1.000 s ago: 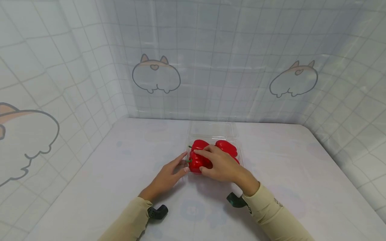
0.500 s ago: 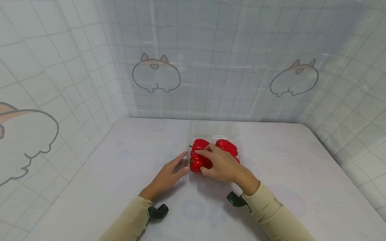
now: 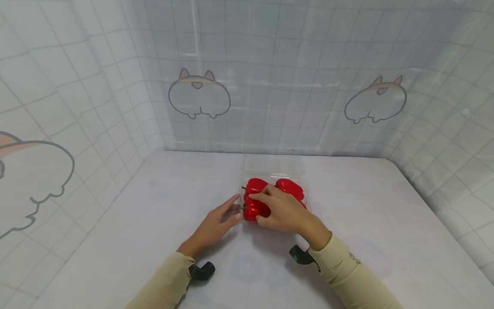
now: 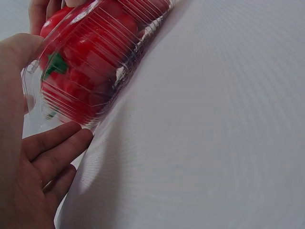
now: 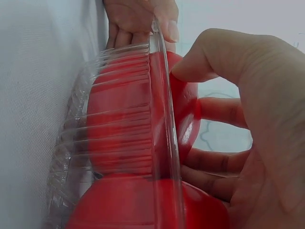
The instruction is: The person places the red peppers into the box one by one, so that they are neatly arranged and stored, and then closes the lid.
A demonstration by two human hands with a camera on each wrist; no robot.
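A clear plastic clamshell box (image 3: 308, 201) holds several red bell peppers, with its lid (image 3: 272, 165) folded back flat behind it. My right hand (image 3: 286, 211) grips the bell pepper (image 3: 251, 209) in the near left corner. In the right wrist view the thumb (image 5: 195, 64) presses that pepper's near side, and the fingers reach over its far side. My left hand (image 3: 212, 225) is at the box's left end, thumb and fingers spread. The left wrist view shows its thumb at the rim and its fingertips (image 4: 83, 136) beside the ribbed wall. Green stems face left.
Two more bell peppers, one at the back left (image 3: 256, 185) and one at the back right (image 3: 290, 189), lie in the box. A white table (image 3: 154, 240) extends around it. Grid-patterned curtains (image 3: 270, 86) with cartoon animals close off the back and sides.
Almost nothing differs. Both hands keep their places at the box, and the gripped bell pepper shows at most a very slight shift.
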